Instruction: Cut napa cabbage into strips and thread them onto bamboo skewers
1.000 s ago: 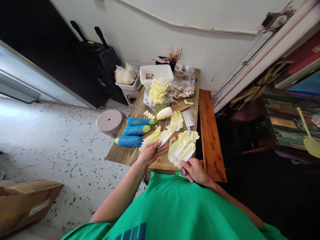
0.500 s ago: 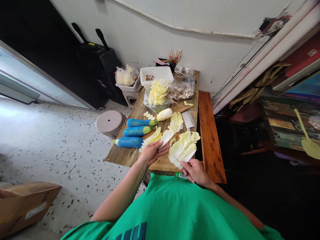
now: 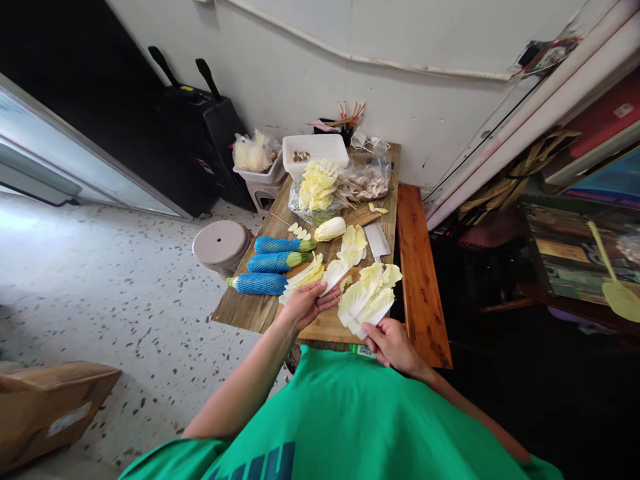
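My left hand [image 3: 307, 305] pinches the white stem end of a napa cabbage leaf [image 3: 336, 270] between thumb and fingers. My right hand [image 3: 393, 343] is closed on the base of a layered bunch of napa cabbage leaves [image 3: 369, 297], held upright above the cutting board [image 3: 320, 328]. Whether a skewer runs through the bunch I cannot tell. Left of my left hand lies a fan of cut cabbage leaves [image 3: 305, 277]. A small cabbage heart [image 3: 330, 229] rests farther back, and a cleaver [image 3: 377, 240] lies behind the bunch.
Three zucchini in blue net [image 3: 260, 283] lie at the table's left. Behind are a bag topped with cabbage leaves [image 3: 317, 187], a white tub [image 3: 315, 152], bagged mushrooms [image 3: 370, 179] and bamboo skewers [image 3: 357, 215]. A stool [image 3: 220, 243] stands left, a wooden bench [image 3: 423, 280] right.
Both hands hold the same leaves in nearly the same place. Only the camera's view has shifted slightly.
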Demonstrator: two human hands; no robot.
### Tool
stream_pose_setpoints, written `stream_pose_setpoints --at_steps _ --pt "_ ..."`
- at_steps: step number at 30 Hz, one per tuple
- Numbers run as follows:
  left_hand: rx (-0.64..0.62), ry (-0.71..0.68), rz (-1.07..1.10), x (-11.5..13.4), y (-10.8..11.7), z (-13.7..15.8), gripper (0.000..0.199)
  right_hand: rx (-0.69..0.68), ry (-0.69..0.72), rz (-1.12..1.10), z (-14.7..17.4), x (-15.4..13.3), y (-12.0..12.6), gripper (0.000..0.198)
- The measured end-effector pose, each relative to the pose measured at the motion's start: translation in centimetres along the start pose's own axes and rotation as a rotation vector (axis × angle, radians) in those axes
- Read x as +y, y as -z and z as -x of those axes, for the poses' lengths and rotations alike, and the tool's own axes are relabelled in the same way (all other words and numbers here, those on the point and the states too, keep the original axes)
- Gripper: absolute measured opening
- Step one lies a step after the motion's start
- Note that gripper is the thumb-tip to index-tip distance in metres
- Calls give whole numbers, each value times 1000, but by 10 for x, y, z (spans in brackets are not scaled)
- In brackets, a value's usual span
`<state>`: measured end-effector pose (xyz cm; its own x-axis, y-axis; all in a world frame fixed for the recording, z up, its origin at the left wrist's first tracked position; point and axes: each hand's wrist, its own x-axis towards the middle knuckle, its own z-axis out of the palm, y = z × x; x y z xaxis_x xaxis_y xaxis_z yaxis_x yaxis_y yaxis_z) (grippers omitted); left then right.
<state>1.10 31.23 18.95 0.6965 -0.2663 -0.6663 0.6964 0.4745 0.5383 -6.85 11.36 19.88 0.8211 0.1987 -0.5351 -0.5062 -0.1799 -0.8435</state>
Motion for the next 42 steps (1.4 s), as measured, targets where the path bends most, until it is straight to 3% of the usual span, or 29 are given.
stream_pose_setpoints --at_steps 35,42 --pt "-13 -26 -50 -7 -13 8 8 7 20 9 16 -3 7 47" --pt "-121 -13 -63 -5 -11 12 13 10 6 -20 15 -2 9 44"
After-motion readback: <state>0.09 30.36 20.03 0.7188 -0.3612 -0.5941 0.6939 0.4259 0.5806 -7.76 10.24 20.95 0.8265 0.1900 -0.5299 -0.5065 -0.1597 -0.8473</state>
